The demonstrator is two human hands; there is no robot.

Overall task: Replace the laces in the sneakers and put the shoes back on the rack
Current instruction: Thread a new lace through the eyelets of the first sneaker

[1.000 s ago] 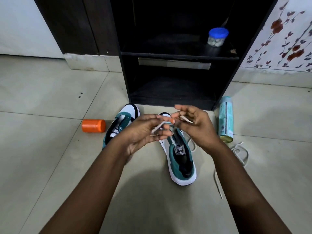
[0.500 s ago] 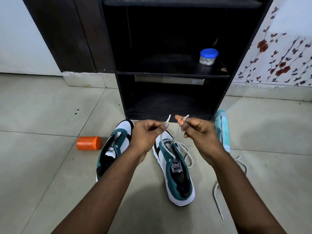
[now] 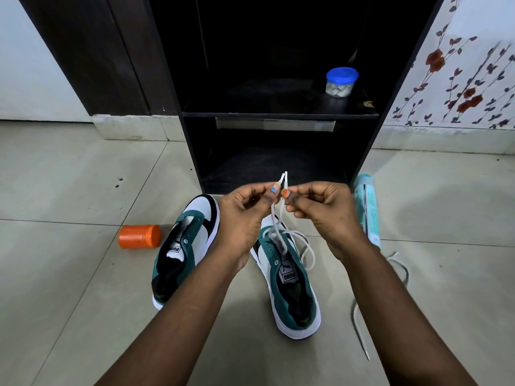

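Two teal, white and black sneakers lie on the tiled floor before a black rack (image 3: 278,115). The left sneaker (image 3: 184,252) has bare eyelets. The right sneaker (image 3: 289,282) has a white lace (image 3: 278,218) threaded through its front eyelets. My left hand (image 3: 245,213) and my right hand (image 3: 320,207) each pinch one lace end above the right sneaker's toe, the two tips held side by side and pointing up. A second white lace (image 3: 359,324) lies loose on the floor at the right.
An orange jar (image 3: 139,236) lies on its side left of the sneakers. A pale green spray can (image 3: 367,207) lies at the rack's right foot. A blue-lidded tub (image 3: 341,82) stands on the rack's middle shelf. A floral wall panel (image 3: 459,79) is at right.
My hands have risen and drawn the lace up, bringing its two tips together. The view has tilted up, showing more of the rack.
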